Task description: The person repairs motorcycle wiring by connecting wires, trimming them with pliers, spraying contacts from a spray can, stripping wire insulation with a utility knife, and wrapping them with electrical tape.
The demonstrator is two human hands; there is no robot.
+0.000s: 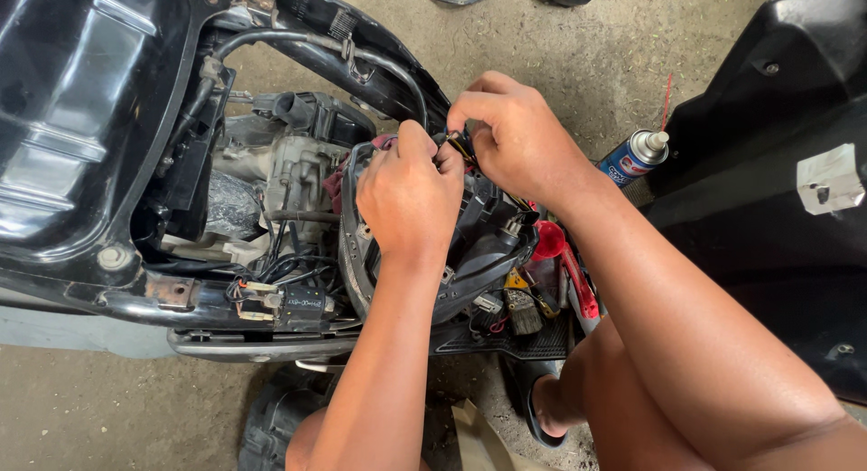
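Note:
A stripped scooter lies open below me, its black frame (298, 42) arching over the exposed engine (289, 168). My left hand (408, 193) and my right hand (517, 139) meet at the frame's right side, both pinching a small bundle of coloured wires (462, 144) with a connector. Under the hands sits a black and grey plastic housing (479, 245). The fingertips hide most of the wires.
A blue spray can (632, 158) with a red straw stands on the concrete floor at the right. A black body panel (777, 164) leans at the far right. Red-handled tools (569, 263) and a brush (522, 310) lie on the footboard. A tyre (275, 417) shows below.

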